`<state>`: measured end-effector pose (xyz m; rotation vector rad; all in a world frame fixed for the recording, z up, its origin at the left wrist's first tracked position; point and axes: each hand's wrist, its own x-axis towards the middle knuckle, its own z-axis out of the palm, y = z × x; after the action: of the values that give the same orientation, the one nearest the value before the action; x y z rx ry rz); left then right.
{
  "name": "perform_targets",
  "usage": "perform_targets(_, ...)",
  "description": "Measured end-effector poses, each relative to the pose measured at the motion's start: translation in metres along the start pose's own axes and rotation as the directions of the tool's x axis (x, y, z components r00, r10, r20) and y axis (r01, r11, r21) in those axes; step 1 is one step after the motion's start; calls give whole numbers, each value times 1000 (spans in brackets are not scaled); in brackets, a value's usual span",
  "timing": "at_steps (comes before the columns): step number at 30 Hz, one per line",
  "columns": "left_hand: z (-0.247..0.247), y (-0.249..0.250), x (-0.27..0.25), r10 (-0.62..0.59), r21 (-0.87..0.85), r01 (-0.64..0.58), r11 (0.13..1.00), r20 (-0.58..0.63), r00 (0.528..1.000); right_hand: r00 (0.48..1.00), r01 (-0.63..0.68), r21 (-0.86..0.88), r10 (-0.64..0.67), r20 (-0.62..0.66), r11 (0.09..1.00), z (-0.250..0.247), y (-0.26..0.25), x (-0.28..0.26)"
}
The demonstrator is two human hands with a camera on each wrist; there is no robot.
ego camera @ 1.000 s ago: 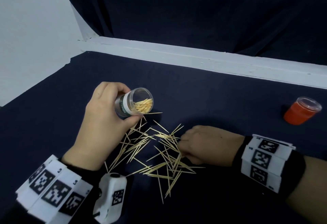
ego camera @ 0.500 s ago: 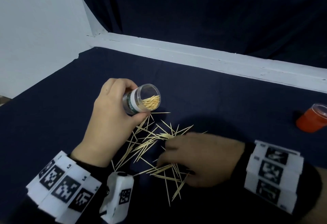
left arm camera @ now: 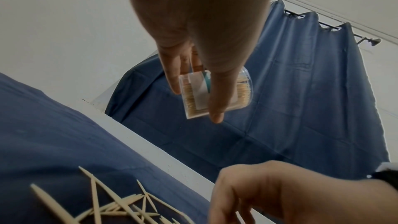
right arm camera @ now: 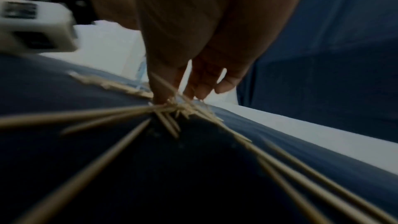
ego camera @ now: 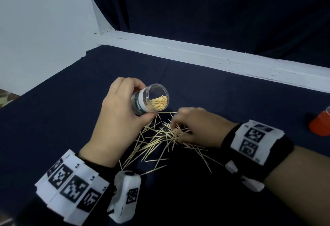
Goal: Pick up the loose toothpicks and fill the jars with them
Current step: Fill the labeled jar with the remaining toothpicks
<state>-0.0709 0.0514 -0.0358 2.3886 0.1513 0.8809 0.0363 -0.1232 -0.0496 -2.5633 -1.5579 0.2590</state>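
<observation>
Above the scattered toothpicks (ego camera: 160, 141), left hand (ego camera: 117, 124) clasps a tilted, partly filled jar (ego camera: 150, 99); right hand (ego camera: 198, 127) grip pinches some.

On my left wrist (ego camera: 71, 181) I wear a black band wrapped in white panels printed with black square codes, a white camera housing (ego camera: 125, 195) at its 3 o'clock. My right wrist (ego camera: 257, 141) carries the same band and panels.

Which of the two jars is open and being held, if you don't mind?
The clear jar in the left hand; the red jar sits capped, apart.
</observation>
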Motion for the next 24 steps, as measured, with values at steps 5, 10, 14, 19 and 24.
perform_targets(5, 0, 1, 0, -16, -11, 16, 1000, 2, 1000, 943, -321, 145, 302, 139, 936, -13, 26, -9)
perform_targets(10, 0, 2, 0, -8, -1, 8, 1000, 11, 1000, 856, -420, -84, 425, 293, 904, 0, 13, -4)
perform_targets(14, 0, 0, 0, -17, 8, 17, 1000, 14, 1000, 888, -400, 30, 379, 262, 916, 2, -3, 7)
perform_targets(19, 1, -1, 0, -23, 16, 23, 1000, 19, 1000, 958, -270, 111, 255, 133, 956, 8, -7, 13)
perform_targets(24, 1, -2, 0, -18, 25, 18, 1000, 5, 1000, 964, -218, -6, 216, 152, 976, 11, -14, 15)
